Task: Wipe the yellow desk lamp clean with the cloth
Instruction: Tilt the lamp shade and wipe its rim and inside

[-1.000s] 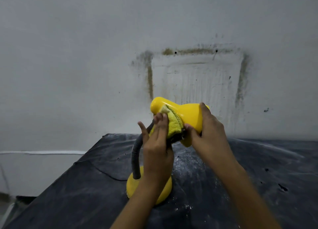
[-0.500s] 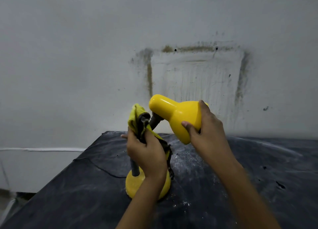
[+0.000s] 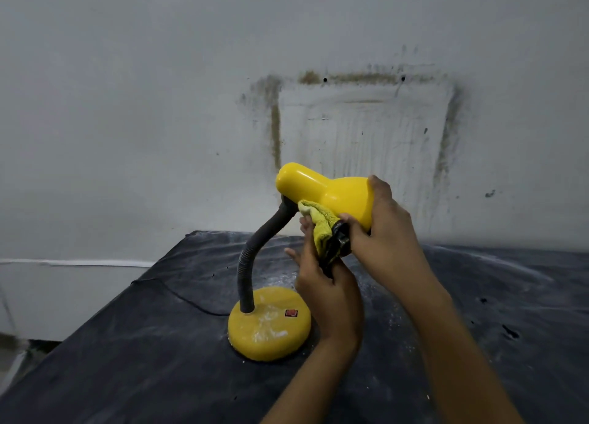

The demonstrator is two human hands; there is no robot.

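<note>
The yellow desk lamp point(image 3: 328, 194) stood on the dusty black-covered table point(image 3: 127, 360) near the stained wall point(image 3: 127, 104). Its round base point(image 3: 269, 326) sat flat and its grey gooseneck point(image 3: 255, 258) curved up to the shade. The shade's long axis lay almost level, with the closed end up and left and the open mouth facing right and slightly down. The right hand point(image 3: 382, 229) gripped the shade at its rim, as before. The left hand point(image 3: 328, 289) clutched the yellow-green cloth point(image 3: 320, 229) and pressed it to the underside of the shade. Half a second earlier that cloth had been wrapped round the gooseneck, which was now bare.
</note>
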